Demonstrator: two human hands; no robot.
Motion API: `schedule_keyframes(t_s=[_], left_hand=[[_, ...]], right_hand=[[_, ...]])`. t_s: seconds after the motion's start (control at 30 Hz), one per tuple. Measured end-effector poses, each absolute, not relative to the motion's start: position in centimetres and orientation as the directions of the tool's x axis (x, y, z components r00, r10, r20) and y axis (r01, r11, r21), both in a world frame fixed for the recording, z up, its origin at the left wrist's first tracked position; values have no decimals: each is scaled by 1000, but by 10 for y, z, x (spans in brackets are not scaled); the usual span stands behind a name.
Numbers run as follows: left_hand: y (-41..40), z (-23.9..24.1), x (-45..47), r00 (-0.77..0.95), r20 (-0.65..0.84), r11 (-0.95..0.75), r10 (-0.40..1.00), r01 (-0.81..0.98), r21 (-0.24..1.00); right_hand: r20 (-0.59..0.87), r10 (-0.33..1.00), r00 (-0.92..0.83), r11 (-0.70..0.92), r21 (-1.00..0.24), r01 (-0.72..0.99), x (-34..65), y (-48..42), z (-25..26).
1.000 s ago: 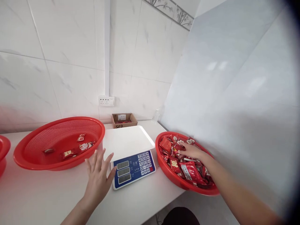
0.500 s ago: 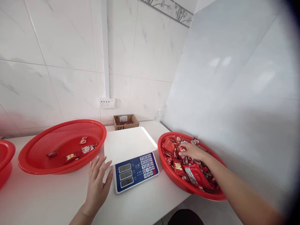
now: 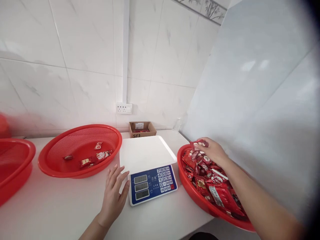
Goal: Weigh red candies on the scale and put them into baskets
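My right hand (image 3: 211,150) is closed on a red snack packet (image 3: 200,143), lifted just above the red basin (image 3: 200,203) heaped with several red packets at the right. My left hand (image 3: 113,195) lies open and flat on the white counter, fingers spread, beside the left edge of the electronic scale (image 3: 150,166). The scale has a bare white weighing tray and a blue keypad panel facing me. Left of the scale stands a red mesh basket (image 3: 80,150) with several packets in it.
Another red basin (image 3: 13,166) sits at the far left edge. A small open cardboard box (image 3: 142,129) stands against the tiled back wall under a wall socket (image 3: 124,108). A white wall panel closes off the right side. The counter's front edge runs below the scale.
My right hand has come up out of the pile with a packet gripped in its fingers. The view has shifted left. My left hand has stayed beside the scale.
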State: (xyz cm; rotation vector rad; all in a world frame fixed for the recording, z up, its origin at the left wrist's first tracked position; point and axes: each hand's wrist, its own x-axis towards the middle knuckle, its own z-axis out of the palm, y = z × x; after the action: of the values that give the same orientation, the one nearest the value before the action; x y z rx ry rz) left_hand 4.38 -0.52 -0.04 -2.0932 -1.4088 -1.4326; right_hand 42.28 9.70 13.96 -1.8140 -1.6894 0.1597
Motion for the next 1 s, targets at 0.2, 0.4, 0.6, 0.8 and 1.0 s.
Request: schedule_keyframes(t_s=[0.2, 0.4, 0.6, 0.8, 1.0], left_hand=[[-8, 2, 45, 46, 794, -482, 606, 815, 321], [-10, 6, 43, 19, 787, -454, 617, 825, 337], [-12, 6, 42, 2, 775, -449, 632, 816, 364], [-15, 8, 45, 20, 765, -468, 644, 801, 373], [-15, 7, 46, 24, 754, -460, 656, 805, 375]], right_hand=[[318, 948, -15, 256, -733, 631, 319, 118, 122], [280, 957, -77, 269, -757, 596, 246, 135, 86], [194, 981, -21, 186, -900, 394, 238, 137, 88], [110, 992, 57, 93, -967, 238, 247, 134, 97], [178, 984, 18, 159, -913, 375, 252, 127, 92]])
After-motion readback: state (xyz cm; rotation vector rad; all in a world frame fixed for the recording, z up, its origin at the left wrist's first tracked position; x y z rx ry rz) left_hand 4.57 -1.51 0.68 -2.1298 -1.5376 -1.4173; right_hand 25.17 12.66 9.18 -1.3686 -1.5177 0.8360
